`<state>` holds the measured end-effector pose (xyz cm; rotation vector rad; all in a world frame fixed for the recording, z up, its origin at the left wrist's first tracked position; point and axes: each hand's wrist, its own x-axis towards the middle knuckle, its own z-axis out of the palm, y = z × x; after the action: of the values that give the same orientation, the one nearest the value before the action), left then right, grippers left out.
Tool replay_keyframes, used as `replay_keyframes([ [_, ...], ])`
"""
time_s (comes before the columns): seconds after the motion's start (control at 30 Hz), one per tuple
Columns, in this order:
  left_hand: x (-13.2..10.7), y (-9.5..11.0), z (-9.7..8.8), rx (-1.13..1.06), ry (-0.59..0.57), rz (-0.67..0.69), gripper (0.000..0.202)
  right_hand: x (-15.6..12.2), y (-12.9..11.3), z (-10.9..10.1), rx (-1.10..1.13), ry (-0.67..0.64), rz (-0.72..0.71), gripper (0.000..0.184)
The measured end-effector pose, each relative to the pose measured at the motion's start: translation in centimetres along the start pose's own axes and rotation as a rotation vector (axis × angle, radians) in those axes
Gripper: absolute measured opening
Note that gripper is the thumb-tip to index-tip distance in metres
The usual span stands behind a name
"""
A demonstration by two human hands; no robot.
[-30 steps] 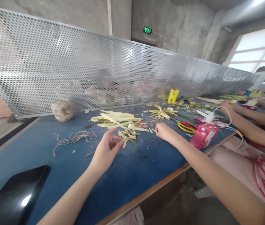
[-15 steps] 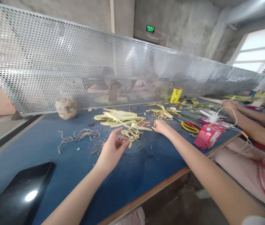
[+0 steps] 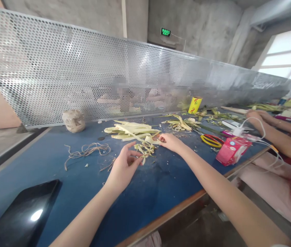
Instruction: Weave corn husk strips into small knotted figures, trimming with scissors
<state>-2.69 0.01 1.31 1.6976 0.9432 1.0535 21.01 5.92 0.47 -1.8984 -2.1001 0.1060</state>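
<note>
My left hand pinches the near edge of a small, knotted piece of pale green plant husk between thumb and fingers, just above the blue table. To its right, my right hand is closed on the end of a flat husk strip that runs to the knotted piece. Behind both hands lies a heap of long, pale husk strips. Loose brown twine is left of my left hand.
A dark tablet-like device lies front left, a wrapped lump back left. Rightward are husk scraps, yellow-and-red-handled scissors, a pink carton, a cable and a yellow can. A perforated metal screen stands behind; a co-worker's arms rest right.
My right hand has moved left, closer to the knotted husk piece, with the strip in its fingers. My left hand stays nearly in place. The view has shifted slightly.
</note>
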Motion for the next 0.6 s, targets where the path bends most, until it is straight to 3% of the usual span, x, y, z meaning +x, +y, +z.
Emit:
replay_keyframes([
  [0.2, -0.1, -0.1, 0.1, 0.012, -0.022, -0.034, 0.051, -0.1, 0.4, -0.1, 0.045, 0.036, -0.038, 0.017],
  [0.6, 0.4, -0.3, 0.0, 0.054, -0.029, -0.031, 0.052, -0.2, 2.1, 0.3, 0.251, 0.082, -0.048, 0.004],
])
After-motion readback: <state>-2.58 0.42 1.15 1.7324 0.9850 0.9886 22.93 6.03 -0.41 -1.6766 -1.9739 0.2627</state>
